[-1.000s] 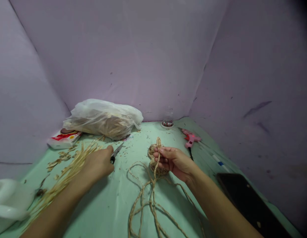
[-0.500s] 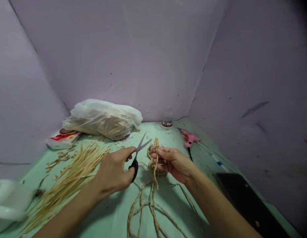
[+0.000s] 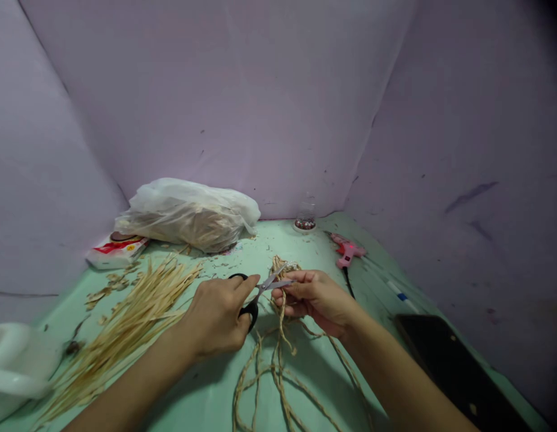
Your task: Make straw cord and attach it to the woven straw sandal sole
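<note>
Two scissor blades (image 3: 275, 285) (left hand (image 3: 218, 315)) gape at cord (image 3: 282, 313); glue gun (image 3: 348, 252) well apart.

One left hand (image 3: 219, 312), one right hand (image 3: 319, 297). One pair of scissors (image 3: 263, 287). Toward the surface's (image 3: 210, 384) far edge, one plastic bag (image 3: 188, 216), one clear container (image 3: 304, 224), one glue gun (image 3: 347, 252). Along its left edge, one packet (image 3: 116, 253), one white jug (image 3: 26, 360); along the right, one flat black object (image 3: 454, 366). Pale strips (image 3: 138, 318) and twisted cords (image 3: 276, 372) overlap too much to count.
</note>
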### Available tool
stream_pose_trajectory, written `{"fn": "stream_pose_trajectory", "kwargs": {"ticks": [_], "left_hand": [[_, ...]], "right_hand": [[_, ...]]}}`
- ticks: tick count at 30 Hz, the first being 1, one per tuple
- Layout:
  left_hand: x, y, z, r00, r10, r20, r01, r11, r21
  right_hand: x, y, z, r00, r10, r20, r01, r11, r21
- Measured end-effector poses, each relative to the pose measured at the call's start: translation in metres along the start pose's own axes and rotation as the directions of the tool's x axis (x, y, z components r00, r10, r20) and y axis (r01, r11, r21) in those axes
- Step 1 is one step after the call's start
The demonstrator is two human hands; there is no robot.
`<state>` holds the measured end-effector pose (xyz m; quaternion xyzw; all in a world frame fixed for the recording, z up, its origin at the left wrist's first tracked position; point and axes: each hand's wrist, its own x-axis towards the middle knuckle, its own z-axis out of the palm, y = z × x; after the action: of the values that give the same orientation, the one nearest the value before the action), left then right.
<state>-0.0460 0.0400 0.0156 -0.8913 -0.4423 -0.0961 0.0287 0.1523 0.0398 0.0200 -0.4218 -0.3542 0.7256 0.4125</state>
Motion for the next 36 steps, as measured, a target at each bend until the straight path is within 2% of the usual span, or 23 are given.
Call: {"fn": "stream_pose_trajectory", "kwargs": {"ticks": [8, 15, 21, 24, 26, 27, 29, 30, 32, 36], "left_hand": [[0.002, -0.005, -0.004, 0.998, 0.019, 0.06, -0.014, 0.996, -0.089], [0.004, -0.004, -0.003, 0.994, 0.012, 0.111, 0.0, 0.994, -0.111], [0.003, -0.005, 0.003, 0.999, 0.02, 0.043, -0.007, 0.96, -0.279], [0.006, -0.015, 0.002, 0.997, -0.073, -0.004, 0.068, 0.945, -0.32], [0.01, -0.026, 0.0, 0.971, -0.24, 0.017, 0.238, 0.947, -0.218], [0.011, -0.031, 0.0, 0.942, -0.329, 0.06, 0.334, 0.935, -0.117], [0.013, -0.04, 0.002, 0.89, -0.439, 0.126, 0.434, 0.898, 0.066], [0.014, -0.043, 0.004, 0.878, -0.457, 0.142, 0.442, 0.888, 0.124], [0.014, -0.047, 0.011, 0.882, -0.446, 0.155, 0.421, 0.891, 0.171], [0.014, -0.049, 0.022, 0.893, -0.416, 0.173, 0.394, 0.907, 0.151]], "right_hand": [[-0.003, -0.004, -0.003, 0.996, -0.036, 0.077, 0.045, 0.992, -0.118], [-0.003, -0.003, -0.001, 0.993, -0.084, 0.078, 0.092, 0.99, -0.107], [0.0, -0.003, -0.002, 0.995, -0.096, 0.034, 0.097, 0.995, -0.023], [0.001, -0.008, -0.009, 0.995, -0.075, -0.06, 0.075, 0.997, -0.001], [0.0, -0.014, -0.016, 0.983, -0.094, -0.156, 0.094, 0.996, -0.008], [-0.001, -0.018, -0.02, 0.975, -0.11, -0.19, 0.109, 0.994, -0.017], [-0.004, -0.025, -0.027, 0.968, -0.129, -0.214, 0.122, 0.991, -0.046], [-0.006, -0.028, -0.029, 0.971, -0.125, -0.203, 0.113, 0.991, -0.069], [-0.01, -0.032, -0.033, 0.983, -0.095, -0.156, 0.075, 0.988, -0.133], [-0.015, -0.037, -0.037, 0.992, -0.059, -0.113, 0.031, 0.972, -0.233]]}}
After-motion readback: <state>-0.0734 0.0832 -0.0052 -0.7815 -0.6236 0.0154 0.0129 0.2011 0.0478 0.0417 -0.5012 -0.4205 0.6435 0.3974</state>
